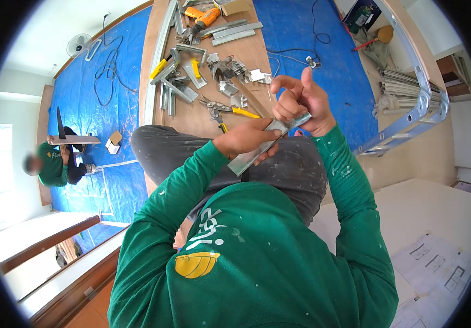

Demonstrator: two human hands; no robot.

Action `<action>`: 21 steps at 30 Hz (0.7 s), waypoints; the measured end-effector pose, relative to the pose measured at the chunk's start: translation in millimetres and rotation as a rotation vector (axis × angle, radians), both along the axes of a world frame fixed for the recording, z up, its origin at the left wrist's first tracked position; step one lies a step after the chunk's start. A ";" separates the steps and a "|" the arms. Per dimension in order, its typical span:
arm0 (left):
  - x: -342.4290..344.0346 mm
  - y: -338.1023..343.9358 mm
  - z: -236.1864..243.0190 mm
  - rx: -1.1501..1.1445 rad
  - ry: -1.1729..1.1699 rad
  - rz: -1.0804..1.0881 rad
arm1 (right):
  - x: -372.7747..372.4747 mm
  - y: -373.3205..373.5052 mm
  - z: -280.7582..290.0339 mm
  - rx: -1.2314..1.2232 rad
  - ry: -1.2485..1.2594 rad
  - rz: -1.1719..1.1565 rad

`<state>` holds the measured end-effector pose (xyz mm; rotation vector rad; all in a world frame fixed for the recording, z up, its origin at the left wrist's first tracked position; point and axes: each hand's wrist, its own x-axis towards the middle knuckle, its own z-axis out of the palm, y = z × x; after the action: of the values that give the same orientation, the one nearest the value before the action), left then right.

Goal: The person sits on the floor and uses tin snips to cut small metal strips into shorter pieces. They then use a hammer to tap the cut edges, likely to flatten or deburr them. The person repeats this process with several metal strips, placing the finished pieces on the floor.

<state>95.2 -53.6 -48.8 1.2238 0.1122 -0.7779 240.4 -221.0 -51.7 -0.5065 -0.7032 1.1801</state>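
Note:
Over my lap is a short piece of galvanized metal channel [245,160], shiny grey, that looks bent or joined near its middle. My left hand [246,138] is closed around it, with fingertips showing beneath. At its upper right end, my right hand [305,104] has its lower fingers curled against the metal, while the thumb points up and the index finger is crooked. Just beyond my hands, yellow-handled snips [219,111] lie on the wooden board [194,124]. Close by are several small metal brackets [230,87] and cut channel pieces [178,79].
An orange power drill [205,19] and longer metal strips [235,33] lie farther up the board. Blue sheeting [121,60] covers the floor on both sides. A metal ladder [424,104] stands right. Another person [55,161] sits far left, holding a long flat piece [74,140].

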 end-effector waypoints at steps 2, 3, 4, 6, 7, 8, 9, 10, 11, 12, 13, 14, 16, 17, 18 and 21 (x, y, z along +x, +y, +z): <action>-4.6 -0.4 1.4 0.022 -0.033 -0.025 | -7.5 0.4 3.2 0.071 0.103 0.039; -7.1 -0.1 2.8 0.040 -0.047 -0.036 | -11.7 0.1 4.6 0.019 0.123 0.023; -8.3 0.5 3.4 0.059 -0.062 -0.049 | -15.7 -0.9 6.5 -0.033 0.141 0.005; -10.0 3.9 -0.3 0.051 -0.051 -0.070 | -23.5 -0.5 11.7 -0.172 0.105 -0.044; -10.7 5.2 -1.8 0.046 -0.046 -0.083 | -27.4 0.9 15.4 -0.260 0.051 -0.075; -11.6 6.2 -2.6 0.039 -0.042 -0.089 | -30.7 2.4 18.1 -0.347 -0.003 -0.106; -12.6 7.0 -3.4 0.032 -0.038 -0.096 | -33.1 3.3 19.8 -0.310 0.057 -0.099; -14.3 7.7 -3.0 0.026 -0.031 -0.106 | -36.4 3.4 20.8 -0.272 0.120 -0.096; -17.0 8.5 -1.3 0.043 -0.024 -0.110 | -39.1 4.2 21.1 -0.233 0.183 -0.093; -20.4 9.3 2.1 0.060 -0.016 -0.114 | -41.6 5.9 20.8 -0.280 0.184 -0.082; -23.6 9.3 2.9 0.073 -0.006 -0.123 | -45.4 6.7 19.6 -0.329 0.188 -0.076; -26.3 10.2 -0.4 0.091 -0.015 -0.128 | -49.8 8.5 19.8 -0.378 0.193 -0.069; -33.6 11.4 -10.2 0.127 -0.029 -0.133 | -61.9 11.0 22.3 -0.528 0.066 -0.138; -37.5 10.6 -13.4 0.132 -0.024 -0.133 | -66.1 11.6 22.3 -0.582 0.019 -0.145; -41.4 9.5 -16.0 0.137 -0.020 -0.133 | -70.2 12.3 23.5 -0.636 -0.028 -0.153; -51.2 8.5 -19.8 0.165 -0.031 -0.167 | -83.8 14.5 29.2 -0.703 -0.093 -0.161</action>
<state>44.0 -45.1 -68.6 1.4136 0.0501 -0.9081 156.6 -206.5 -22.5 -1.1889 -0.2971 1.2406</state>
